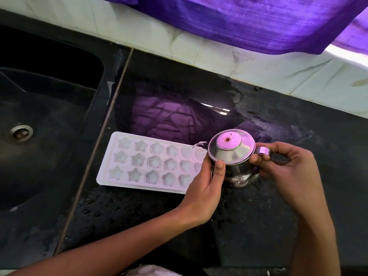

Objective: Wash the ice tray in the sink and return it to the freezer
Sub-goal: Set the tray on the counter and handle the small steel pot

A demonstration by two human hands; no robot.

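A white ice tray [139,162] with star, flower and heart moulds lies flat on the wet black counter [258,226], just right of the sink. At its right end stands a small steel jug [232,150] with a lid and a spout over the tray's edge. My left hand [205,184] holds the jug's body, thumb on the lid's rim. My right hand [286,166] grips the jug's handle from the right. The tray's right end is partly hidden behind my left hand and the jug.
A dark sink [39,136] with a metal drain [21,132] fills the left. A white tiled ledge [219,56] runs along the back, with a purple curtain [258,20] hanging over it. Water drops and a puddle cover the counter.
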